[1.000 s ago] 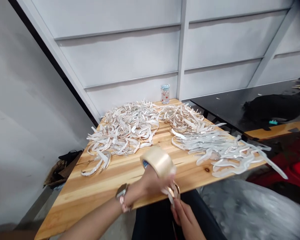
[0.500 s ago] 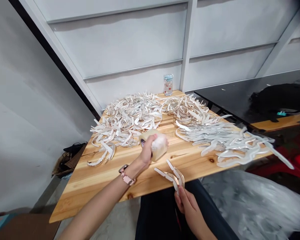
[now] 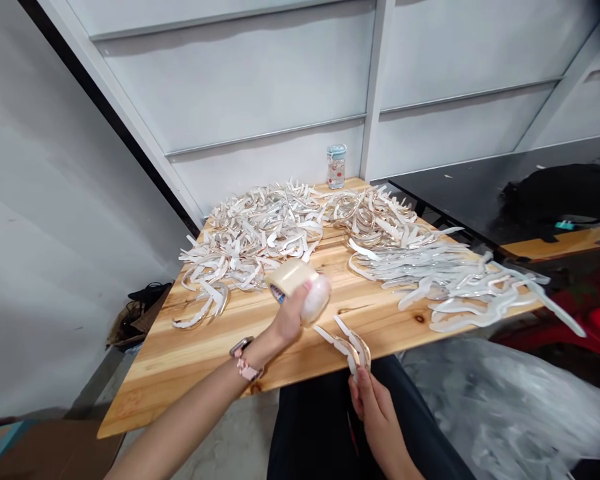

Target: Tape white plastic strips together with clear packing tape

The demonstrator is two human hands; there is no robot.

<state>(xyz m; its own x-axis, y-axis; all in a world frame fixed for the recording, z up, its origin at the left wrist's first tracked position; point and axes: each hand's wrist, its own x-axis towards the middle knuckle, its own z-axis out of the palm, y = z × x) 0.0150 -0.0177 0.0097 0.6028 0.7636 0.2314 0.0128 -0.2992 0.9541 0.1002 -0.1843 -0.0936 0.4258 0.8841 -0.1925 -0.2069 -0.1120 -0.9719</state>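
Note:
My left hand (image 3: 291,317), with a watch and a pink band on the wrist, grips a wide roll of clear tape (image 3: 293,277) over the middle of the wooden table (image 3: 180,353). A whitish rounded part shows at the roll's right side. At the table's front edge, my right hand (image 3: 373,400) pinches two curved strips (image 3: 353,347), white and gold-edged, with their tips pointing up and left. Tangled curved strips (image 3: 260,233) cover the back left of the table. Another heap of curved strips (image 3: 375,217) lies at the back right, and flatter whitish strips (image 3: 440,273) lie before it.
A clear bottle with a blue lid (image 3: 337,167) stands at the table's back edge near the wall. To the right are a black table (image 3: 460,183) and clear plastic bags (image 3: 505,407) below. A cardboard box (image 3: 60,447) sits at lower left.
The tape roll has turned in my left hand, showing more of its side, and shifted slightly left. My right hand with the two strips has barely moved.

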